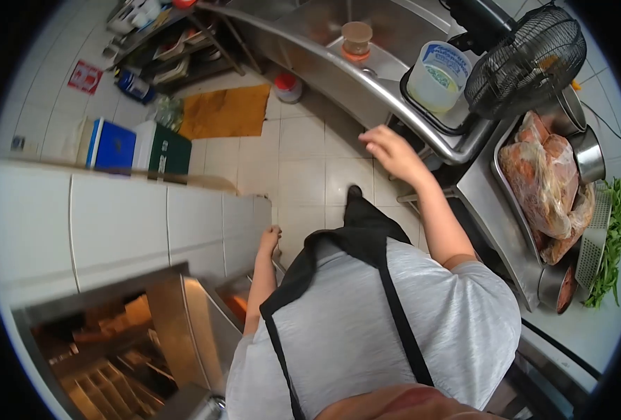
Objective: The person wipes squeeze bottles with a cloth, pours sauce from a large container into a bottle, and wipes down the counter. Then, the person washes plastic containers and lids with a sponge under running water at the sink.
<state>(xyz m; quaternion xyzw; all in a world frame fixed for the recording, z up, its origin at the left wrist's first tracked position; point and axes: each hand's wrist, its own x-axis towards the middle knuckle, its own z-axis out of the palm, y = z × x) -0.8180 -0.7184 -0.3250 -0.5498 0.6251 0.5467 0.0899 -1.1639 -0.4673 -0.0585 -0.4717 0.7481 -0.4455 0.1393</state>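
My right hand (392, 152) is held out above the floor, just beside the front rim of the steel sink counter (324, 52). Its fingers are loosely stretched, and it holds nothing. Low at my other side, my left hand (271, 239) hangs next to the end of the tiled half wall (191, 224), its fingers curled in with nothing seen in them. Nearest to the right hand on the counter stands a white plastic bucket (436, 80) with pale liquid inside. A brown-lidded jar (357, 40) sits by the sink basin.
A black fan (527, 63) stands at the counter's end. Beyond it are a tray of wrapped meat (538, 175), steel pots (588, 155) and leafy greens (613, 245). An orange mat (225, 112), a red-lidded tub (287, 87) and coolers (168, 150) lie along the floor ahead.
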